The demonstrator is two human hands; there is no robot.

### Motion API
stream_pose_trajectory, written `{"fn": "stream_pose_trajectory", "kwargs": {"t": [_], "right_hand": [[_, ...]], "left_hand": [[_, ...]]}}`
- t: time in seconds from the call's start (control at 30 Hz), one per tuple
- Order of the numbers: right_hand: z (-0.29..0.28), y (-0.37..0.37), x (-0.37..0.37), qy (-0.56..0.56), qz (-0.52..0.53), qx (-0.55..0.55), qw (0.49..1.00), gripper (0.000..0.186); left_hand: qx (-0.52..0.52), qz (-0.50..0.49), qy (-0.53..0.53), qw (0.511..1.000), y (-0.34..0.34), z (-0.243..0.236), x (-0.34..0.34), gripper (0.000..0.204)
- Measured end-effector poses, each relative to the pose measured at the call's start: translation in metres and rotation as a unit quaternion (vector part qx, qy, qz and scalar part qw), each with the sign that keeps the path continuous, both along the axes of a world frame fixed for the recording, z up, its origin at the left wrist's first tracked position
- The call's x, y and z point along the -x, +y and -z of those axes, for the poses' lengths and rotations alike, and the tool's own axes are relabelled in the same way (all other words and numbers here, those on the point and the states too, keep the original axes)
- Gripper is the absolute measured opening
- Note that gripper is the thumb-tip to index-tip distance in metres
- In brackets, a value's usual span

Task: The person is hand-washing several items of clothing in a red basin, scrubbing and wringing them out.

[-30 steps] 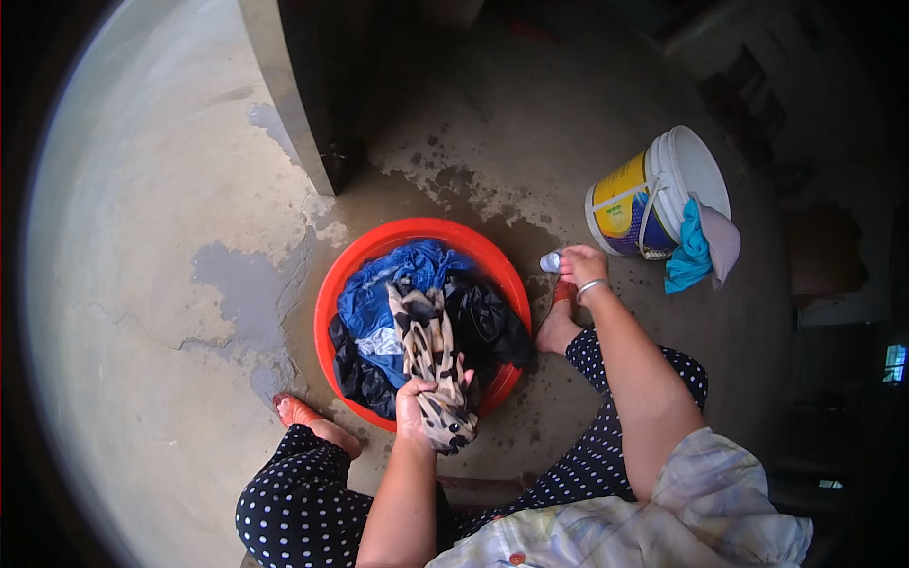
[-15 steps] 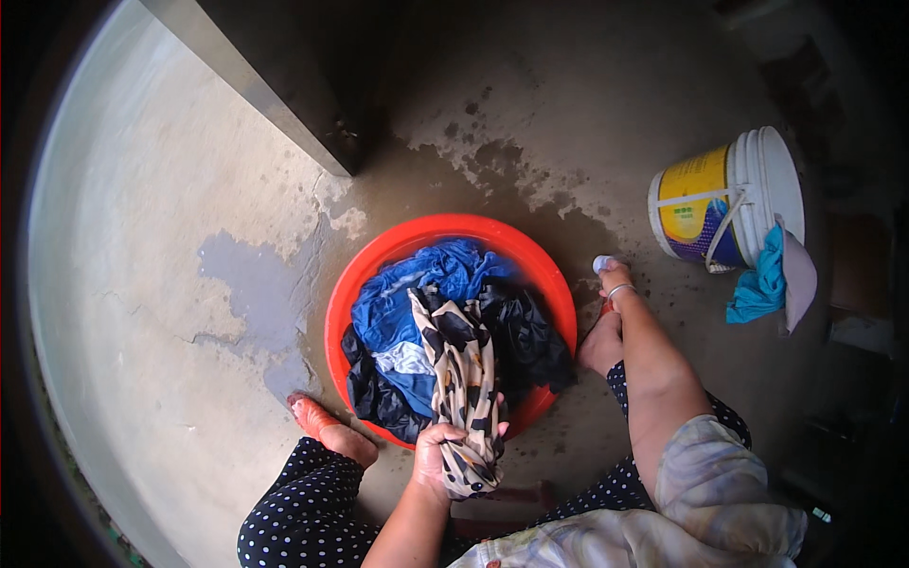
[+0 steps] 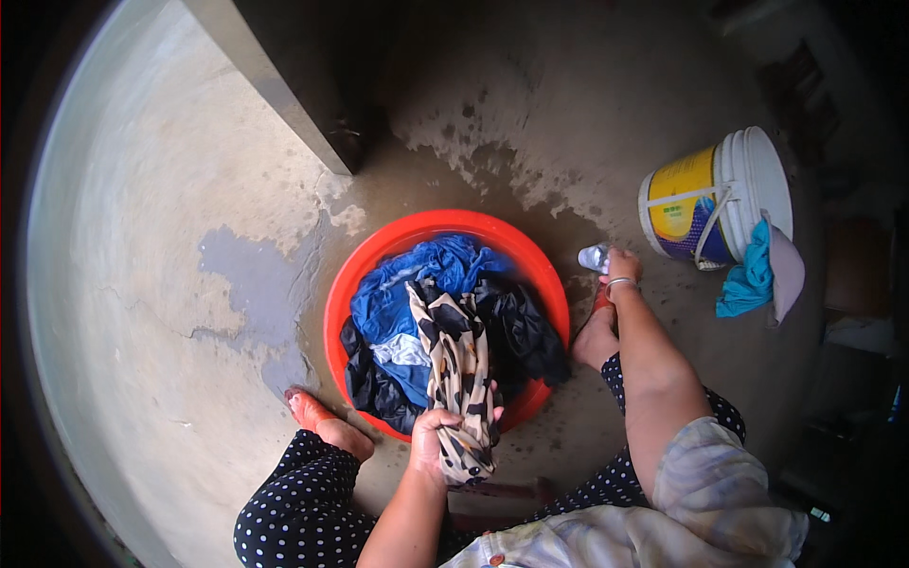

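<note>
Left hand [image 3: 432, 440], at the near rim of a red tub [image 3: 338, 308] heaped with clothes [image 3: 383, 308], was closed round a spotted cloth [image 3: 459, 369] trailing onto them, while the right hand [image 3: 622, 266] gripped a silvery object [image 3: 594, 257].

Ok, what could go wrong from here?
The patterned cloth, held by the left hand past the red tub's near rim, might drip onto the floor. The black cloth lying over the right rim could slip out. The dark, damp-looking patches may be slippery.
</note>
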State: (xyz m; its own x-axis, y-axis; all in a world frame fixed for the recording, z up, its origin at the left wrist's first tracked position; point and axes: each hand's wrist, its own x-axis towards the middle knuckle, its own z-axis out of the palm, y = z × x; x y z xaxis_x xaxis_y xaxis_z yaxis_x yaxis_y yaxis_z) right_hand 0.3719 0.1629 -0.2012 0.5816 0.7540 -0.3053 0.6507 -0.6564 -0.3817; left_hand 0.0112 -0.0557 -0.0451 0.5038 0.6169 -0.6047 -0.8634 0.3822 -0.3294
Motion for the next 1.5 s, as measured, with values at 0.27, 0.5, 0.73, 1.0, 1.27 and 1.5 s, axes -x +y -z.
{"fn": "stream_pose_trajectory", "kwargs": {"t": [0.27,0.5,0.73,1.0,1.27,1.5], "right_hand": [[-0.132,-0.059,0.148,0.638,-0.025,0.086,0.765,0.031],[-0.239,-0.226,0.275,0.279,-0.618,-0.185,0.711,0.01],[-0.233,-0.161,0.268,0.121,-0.569,-0.245,0.776,0.011],[-0.265,-0.18,0.262,0.101,-0.692,-0.247,0.671,0.026],[-0.229,-0.127,0.234,0.503,-0.358,0.062,0.784,0.05],[-0.229,-0.165,0.226,0.792,0.037,0.151,0.591,0.096]], "left_hand": [[-0.08,-0.029,0.001,0.996,-0.011,-0.014,-0.007,0.06],[-0.176,-0.116,-0.05,0.976,-0.027,-0.038,0.011,0.053],[-0.114,-0.047,-0.028,0.992,-0.035,-0.059,-0.005,0.062],[-0.183,-0.061,0.062,0.979,-0.027,-0.098,0.007,0.081],[-0.268,0.09,0.103,0.954,-0.031,-0.087,0.006,0.043],[-0.285,0.111,0.058,0.95,-0.03,-0.086,0.012,0.048]]}}
